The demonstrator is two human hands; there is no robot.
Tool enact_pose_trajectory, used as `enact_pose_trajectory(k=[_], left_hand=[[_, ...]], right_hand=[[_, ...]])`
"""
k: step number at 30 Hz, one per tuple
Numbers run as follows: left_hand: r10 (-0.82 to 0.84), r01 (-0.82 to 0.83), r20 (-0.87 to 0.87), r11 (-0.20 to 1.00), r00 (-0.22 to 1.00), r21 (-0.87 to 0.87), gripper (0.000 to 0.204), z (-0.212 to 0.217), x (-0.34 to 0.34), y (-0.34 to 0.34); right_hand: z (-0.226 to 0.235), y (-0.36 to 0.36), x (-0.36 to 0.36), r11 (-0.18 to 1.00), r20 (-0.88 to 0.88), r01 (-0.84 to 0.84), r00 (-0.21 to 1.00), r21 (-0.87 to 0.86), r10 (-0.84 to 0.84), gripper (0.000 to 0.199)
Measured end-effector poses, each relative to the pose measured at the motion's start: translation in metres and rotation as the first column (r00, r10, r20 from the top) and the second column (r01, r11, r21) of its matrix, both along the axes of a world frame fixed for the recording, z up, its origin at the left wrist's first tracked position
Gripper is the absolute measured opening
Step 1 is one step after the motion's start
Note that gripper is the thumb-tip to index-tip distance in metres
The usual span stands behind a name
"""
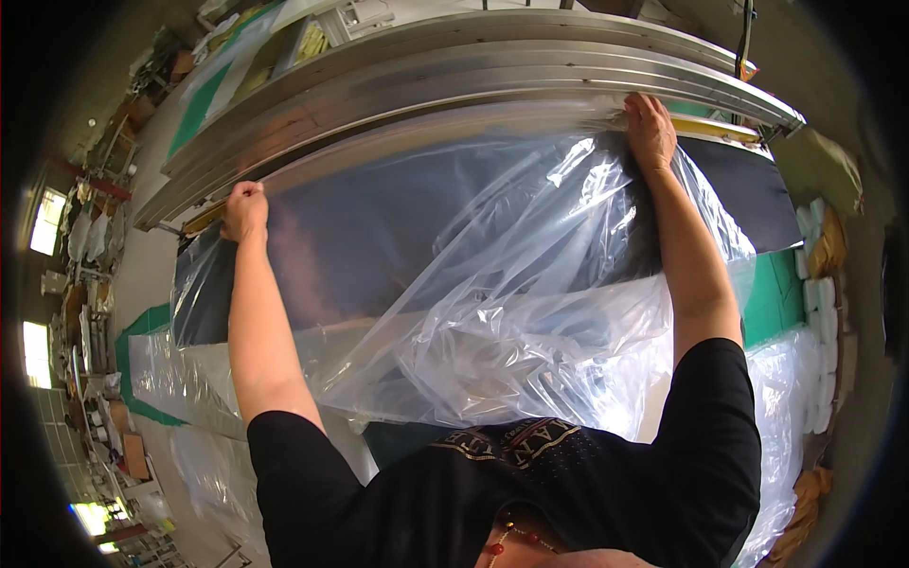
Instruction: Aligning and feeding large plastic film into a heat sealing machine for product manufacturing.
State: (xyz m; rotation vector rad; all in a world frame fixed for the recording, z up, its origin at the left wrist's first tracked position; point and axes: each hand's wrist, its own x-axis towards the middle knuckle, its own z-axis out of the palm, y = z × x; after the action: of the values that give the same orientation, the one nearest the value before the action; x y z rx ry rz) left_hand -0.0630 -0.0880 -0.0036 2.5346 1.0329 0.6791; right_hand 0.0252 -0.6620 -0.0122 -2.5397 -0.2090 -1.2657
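A wide sheet of clear plastic film point(511, 256) stretches between my hands, taut along its far edge and crumpled toward my body. My left hand point(246, 210) is closed on the film's far left edge. Farther right, my right hand point(651, 133) grips the same edge, its fingers bent over the film and its fingertips partly hidden. Both arms reach forward, close to a long metal bar machine point(454, 80) that spans the far side. Beneath the film lies a dark flat surface point(369, 227).
Green table covering point(772, 298) shows at the right. More clear film point(781, 398) hangs beside my right arm. White rolls or stacked bundles point(822, 331) stand past the right edge. Cluttered shelves point(90, 237) line the far left, and a dark cable point(745, 38) hangs near the bar's right end.
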Motion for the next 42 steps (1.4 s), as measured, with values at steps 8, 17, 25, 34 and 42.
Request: enact_pose_trajectory(k=[8, 17, 25, 34, 42], left_hand=[[-0.016, 0.016, 0.024, 0.999, 1.0, -0.034, 0.019, -0.002, 0.012, 0.018], [-0.193, 0.114, 0.283, 0.956, 0.94, 0.272, 0.008, -0.02, 0.007, 0.011], [-0.358, 0.192, 0.371, 0.89, 0.857, 0.414, 0.009, -0.028, -0.008, 0.007], [-0.27, 0.156, 0.439, 0.948, 0.857, 0.279, 0.016, -0.022, -0.003, 0.002], [-0.274, 0.187, 0.441, 0.955, 0.855, 0.23, 0.015, -0.025, -0.001, 0.002]], right_hand=[[0.005, 0.008, -0.012, 0.979, -0.048, -0.036, 0.998, -0.198, 0.027, 0.017], [0.011, 0.002, -0.016, 0.898, -0.029, -0.045, 0.999, -0.439, 0.037, 0.011], [-0.001, 0.005, -0.01, 0.962, -0.111, -0.056, 0.993, -0.266, 0.027, 0.016], [-0.005, -0.006, 0.0, 0.986, -0.133, -0.043, 0.991, -0.159, 0.022, 0.01], [0.0, -0.005, -0.011, 0.985, -0.137, -0.009, 0.991, -0.174, -0.015, 0.006]])
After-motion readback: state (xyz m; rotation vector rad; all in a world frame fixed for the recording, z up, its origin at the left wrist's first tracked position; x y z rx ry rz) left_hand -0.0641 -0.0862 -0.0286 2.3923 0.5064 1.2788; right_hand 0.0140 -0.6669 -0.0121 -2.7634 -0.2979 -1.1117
